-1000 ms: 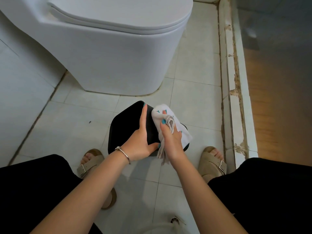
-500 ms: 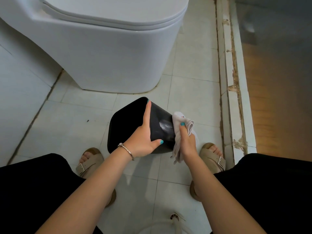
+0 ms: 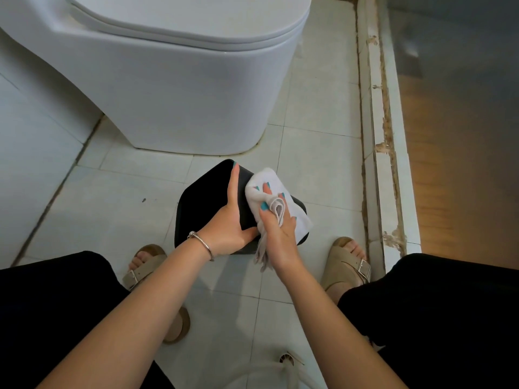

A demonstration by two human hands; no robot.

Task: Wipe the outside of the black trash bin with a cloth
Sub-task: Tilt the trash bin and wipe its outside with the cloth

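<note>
1. the black bin [image 3: 205, 209] sits on the pale tiled floor [image 3: 317, 164], just in front of the white toilet [image 3: 179, 88] and between the person's two sandalled feet. it looks tipped so that one broad side faces up toward the camera.

2. the left hand [image 3: 230, 228] lies flat on that upper side, fingers straight and close together, the thumb spread along the near edge. it steadies the bin and does not clamp it.

3. the right hand [image 3: 278, 234] holds a white cloth [image 3: 269, 192]. its fingers are curled into the bunched middle of the cloth and press it against the bin's right side, and a loose tail of cloth hangs below the palm.

4. the bin looks like smooth, glossy plastic, so it is probably light and stiff, and it seems likely to slide or rock on the tile under a firm rub. bracing it with a flat palm, as the left hand does, suits it. a grip on a corner or an edge would likely hold better than one on the slick face.

5. the cloth is soft and limp. bunched, it takes pressure well, but the hanging tail could drag on the floor.

6. the bin's far and under sides are hidden, so i cannot tell whether they are clean.
</note>
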